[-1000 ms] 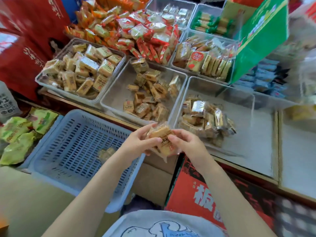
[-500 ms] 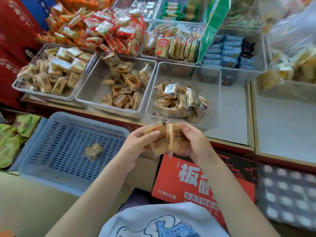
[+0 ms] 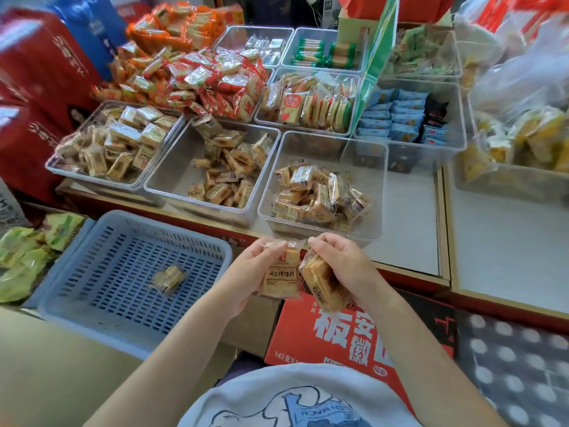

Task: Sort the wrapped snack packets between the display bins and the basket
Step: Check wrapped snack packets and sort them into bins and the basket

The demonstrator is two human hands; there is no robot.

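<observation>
The left hand [image 3: 246, 272] and right hand [image 3: 341, 266] have separated the bundle, each now gripping one clear-wrapped tan biscuit packet [image 3: 280, 277] (second packet [image 3: 320, 285]) beside the blue slotted plastic basket [image 3: 92, 241], ready for sorting.

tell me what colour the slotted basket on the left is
Pale blue; the basket shows clearly in the head view, with one wrapped packet lying inside.

Both forearms reach forward, left hand [image 3: 246, 274] and right hand [image 3: 341, 266] close together, fingers [image 3: 271, 246] curled.
</observation>
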